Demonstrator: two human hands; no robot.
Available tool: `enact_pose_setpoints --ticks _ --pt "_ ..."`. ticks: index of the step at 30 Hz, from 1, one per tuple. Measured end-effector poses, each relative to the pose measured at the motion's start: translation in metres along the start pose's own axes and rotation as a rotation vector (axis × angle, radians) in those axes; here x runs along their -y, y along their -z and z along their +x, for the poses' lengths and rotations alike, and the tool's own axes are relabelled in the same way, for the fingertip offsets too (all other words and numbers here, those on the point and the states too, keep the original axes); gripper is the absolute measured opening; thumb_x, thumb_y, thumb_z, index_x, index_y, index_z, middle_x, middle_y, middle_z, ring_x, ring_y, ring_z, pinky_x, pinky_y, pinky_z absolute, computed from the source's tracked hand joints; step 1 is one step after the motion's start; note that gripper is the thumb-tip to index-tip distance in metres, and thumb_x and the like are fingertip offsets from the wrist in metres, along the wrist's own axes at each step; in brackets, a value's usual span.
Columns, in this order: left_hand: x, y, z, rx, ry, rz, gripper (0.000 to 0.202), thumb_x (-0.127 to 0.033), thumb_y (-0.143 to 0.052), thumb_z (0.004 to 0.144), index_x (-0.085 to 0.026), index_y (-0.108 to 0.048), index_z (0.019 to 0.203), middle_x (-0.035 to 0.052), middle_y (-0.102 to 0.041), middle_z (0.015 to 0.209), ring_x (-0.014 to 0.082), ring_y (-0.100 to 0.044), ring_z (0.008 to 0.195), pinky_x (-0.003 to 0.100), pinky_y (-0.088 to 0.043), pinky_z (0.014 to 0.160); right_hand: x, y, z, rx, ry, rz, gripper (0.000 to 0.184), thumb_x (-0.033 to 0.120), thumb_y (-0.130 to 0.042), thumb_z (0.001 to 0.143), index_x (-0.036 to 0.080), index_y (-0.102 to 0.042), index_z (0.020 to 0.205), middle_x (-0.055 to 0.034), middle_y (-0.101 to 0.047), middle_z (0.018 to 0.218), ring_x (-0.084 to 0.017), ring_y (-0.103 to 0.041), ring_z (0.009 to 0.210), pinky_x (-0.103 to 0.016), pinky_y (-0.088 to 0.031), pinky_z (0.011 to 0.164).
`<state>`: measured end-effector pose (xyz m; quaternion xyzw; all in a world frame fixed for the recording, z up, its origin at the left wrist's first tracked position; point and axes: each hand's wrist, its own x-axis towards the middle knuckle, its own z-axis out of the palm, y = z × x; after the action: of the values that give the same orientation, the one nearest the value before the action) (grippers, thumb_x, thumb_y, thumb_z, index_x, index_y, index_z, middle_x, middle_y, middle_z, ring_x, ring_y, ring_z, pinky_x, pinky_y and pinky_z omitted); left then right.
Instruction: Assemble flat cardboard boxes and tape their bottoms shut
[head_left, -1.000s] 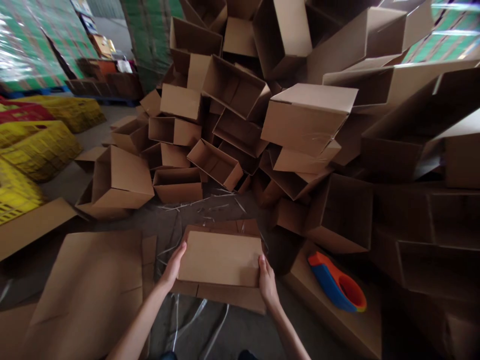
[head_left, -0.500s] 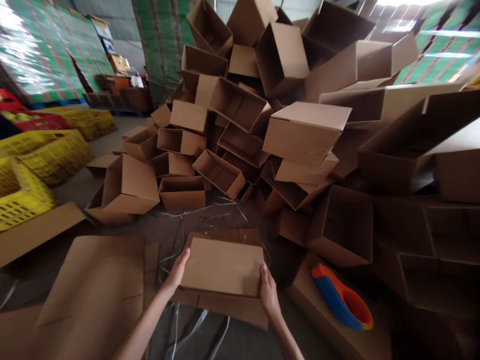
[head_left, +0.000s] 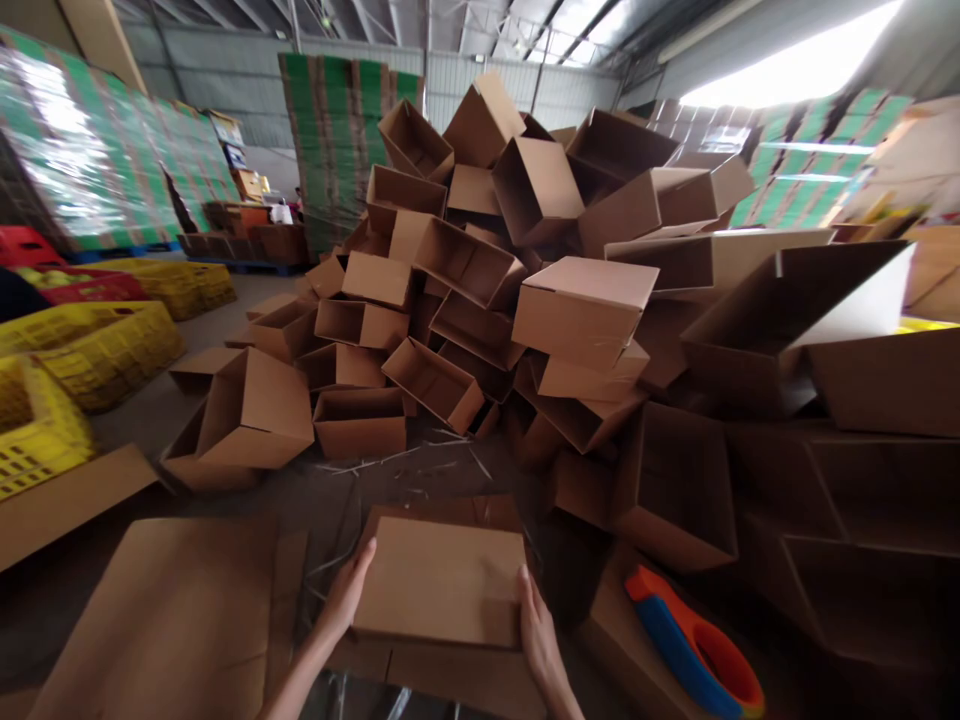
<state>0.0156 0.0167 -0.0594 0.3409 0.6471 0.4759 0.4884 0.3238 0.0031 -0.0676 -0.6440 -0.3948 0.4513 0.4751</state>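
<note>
A small cardboard box point(head_left: 442, 580) with a smooth, plain face upward is between my hands, low in the middle of the head view. My left hand point(head_left: 349, 592) presses its left side, the thumb along the edge. On the opposite side, my right hand point(head_left: 538, 632) holds the box with its thumb near the top edge; the other fingers are mostly hidden. Beneath the box lies a larger flat piece of cardboard point(head_left: 457, 680). To the right, an orange and blue tape dispenser point(head_left: 694, 640) rests on another cardboard box point(head_left: 626, 635).
A high heap of open cardboard boxes point(head_left: 465, 260) rises ahead and extends right. Flattened cardboard point(head_left: 165, 610) lies at left, with yellow crates point(head_left: 112, 350) beyond. Scraps of clear strapping point(head_left: 375, 465) litter the floor. Wrapped green stacks point(head_left: 337, 150) stand behind.
The view has tipped upward, so the heap, hands and box appear lower and more roof shows. Both hands keep their hold on the box.
</note>
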Motion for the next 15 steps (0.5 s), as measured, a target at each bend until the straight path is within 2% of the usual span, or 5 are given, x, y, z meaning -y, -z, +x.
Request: enact_pose_setpoints --ticks 4,6,9,11,15 --pt "-0.006 0.002 -0.007 -0.046 -0.038 0.131 0.042 -0.059 -0.065 0.072 -0.022 -0.073 0.089 0.0124 -0.072 0.119 0.0348 -0.047 0.135 0.042 -0.033 0.114 0.008 0.001 -0.002 0.045 -0.031 -0.005 0.089 0.08 -0.062 0.063 0.017 -0.066 0.125 -0.0097 -0.063 0.133 -0.035 -0.046 0.135 -0.043 -0.036 0.112" --pt "-0.013 -0.001 -0.015 -0.013 -0.029 0.17 0.042 -0.057 -0.067 0.071 -0.022 -0.073 0.093 0.0138 -0.073 0.117 0.0357 -0.049 0.133 0.043 -0.037 0.111 0.014 0.001 -0.004 0.074 -0.025 -0.021 0.081 0.076 -0.066 0.064 0.018 -0.068 0.121 -0.0084 -0.067 0.127 -0.036 -0.049 0.132 -0.043 -0.038 0.11" --pt "-0.021 -0.007 -0.026 0.084 -0.049 0.218 0.048 -0.054 -0.074 0.067 -0.02 -0.072 0.1 0.014 -0.075 0.112 0.0367 -0.06 0.121 0.045 -0.044 0.104 0.022 0.001 -0.007 0.09 -0.011 -0.055 0.075 0.072 -0.067 0.067 0.016 -0.069 0.118 -0.01 -0.069 0.123 -0.036 -0.053 0.128 -0.043 -0.039 0.109" --pt "-0.025 -0.01 -0.029 0.101 -0.061 0.253 0.047 -0.055 -0.075 0.066 -0.019 -0.073 0.097 0.0131 -0.077 0.106 0.0366 -0.066 0.112 0.044 -0.048 0.099 0.025 0.001 -0.008 0.095 -0.006 -0.061 0.073 0.07 -0.066 0.069 0.015 -0.069 0.116 -0.0111 -0.069 0.123 -0.036 -0.054 0.126 -0.043 -0.039 0.108" --pt "-0.026 -0.013 -0.027 0.039 -0.031 0.284 0.044 -0.054 -0.076 0.063 -0.019 -0.074 0.089 0.0131 -0.078 0.099 0.0379 -0.067 0.107 0.045 -0.051 0.094 0.027 0.001 -0.007 0.101 0.024 -0.055 0.071 0.07 -0.065 0.07 0.015 -0.07 0.115 -0.012 -0.071 0.119 -0.034 -0.056 0.125 -0.042 -0.039 0.108"
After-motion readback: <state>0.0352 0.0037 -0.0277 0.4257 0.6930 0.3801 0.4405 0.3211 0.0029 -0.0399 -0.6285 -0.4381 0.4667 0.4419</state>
